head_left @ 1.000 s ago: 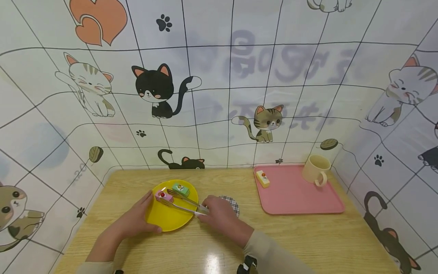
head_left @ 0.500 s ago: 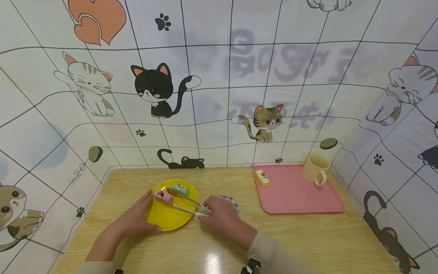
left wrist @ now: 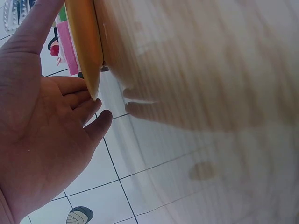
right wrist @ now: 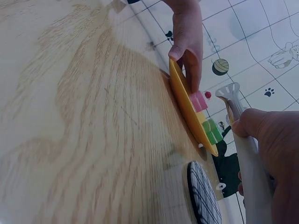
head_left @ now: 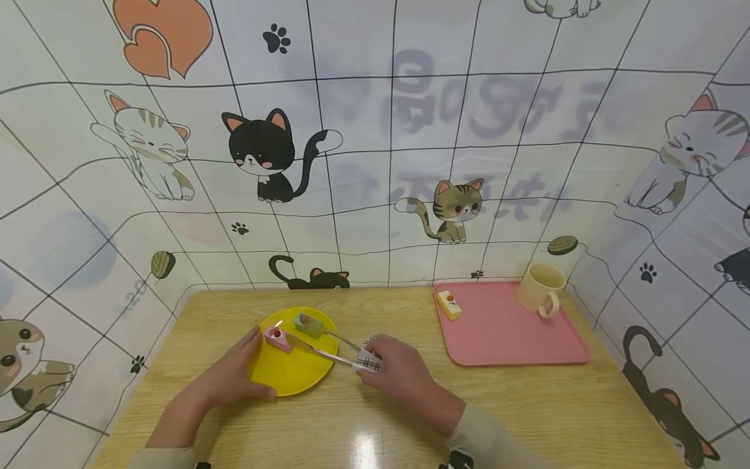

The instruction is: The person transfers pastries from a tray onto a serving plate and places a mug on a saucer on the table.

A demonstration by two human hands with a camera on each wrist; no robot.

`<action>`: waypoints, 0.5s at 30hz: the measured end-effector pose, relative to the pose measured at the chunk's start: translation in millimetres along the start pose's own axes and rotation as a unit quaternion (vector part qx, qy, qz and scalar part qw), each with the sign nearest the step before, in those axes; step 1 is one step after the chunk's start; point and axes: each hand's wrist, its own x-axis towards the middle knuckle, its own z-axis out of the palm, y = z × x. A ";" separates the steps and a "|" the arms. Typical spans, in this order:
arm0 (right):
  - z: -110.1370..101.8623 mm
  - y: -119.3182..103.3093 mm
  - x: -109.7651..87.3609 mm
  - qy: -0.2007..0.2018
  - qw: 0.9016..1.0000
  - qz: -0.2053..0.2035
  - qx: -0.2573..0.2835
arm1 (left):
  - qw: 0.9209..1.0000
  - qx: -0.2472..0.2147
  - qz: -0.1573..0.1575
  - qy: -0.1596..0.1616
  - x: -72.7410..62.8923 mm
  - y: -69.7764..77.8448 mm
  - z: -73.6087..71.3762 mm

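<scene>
A yellow plate lies on the wooden table with a pink cake piece and a green cake piece on it. My right hand grips metal tongs at their joined end. The tong tips reach over the plate, the upper arm at the green piece, the lower arm beside the pink piece. I cannot tell whether the tongs clamp the green piece. My left hand rests against the plate's left rim with straight fingers, thumb along the near edge. The right wrist view shows the tongs and plate.
A pink tray at the right holds a yellow cake piece and a cream cup. A plaid coaster lies beside the plate, mostly hidden behind my right hand in the head view. Cat-print walls enclose the table on three sides.
My right hand has drawn a little to the right with the tongs, covering more of the coaster. The tong tips have shifted from the pink piece towards the green one. The left hand has not moved.
</scene>
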 end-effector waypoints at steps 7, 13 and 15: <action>-17.3 13.6 -13.8 0.033 0.999 0.002 0.008 | 1.000 0.000 -0.009 -0.005 0.1 -0.5 -0.1; -28.7 32.3 -25.3 0.062 0.998 0.021 0.015 | 1.000 0.002 -0.008 -0.008 0.9 -3.5 1.8; -32.4 39.2 -27.9 0.070 0.997 0.033 0.025 | 1.000 0.005 -0.011 -0.009 1.5 -4.6 2.0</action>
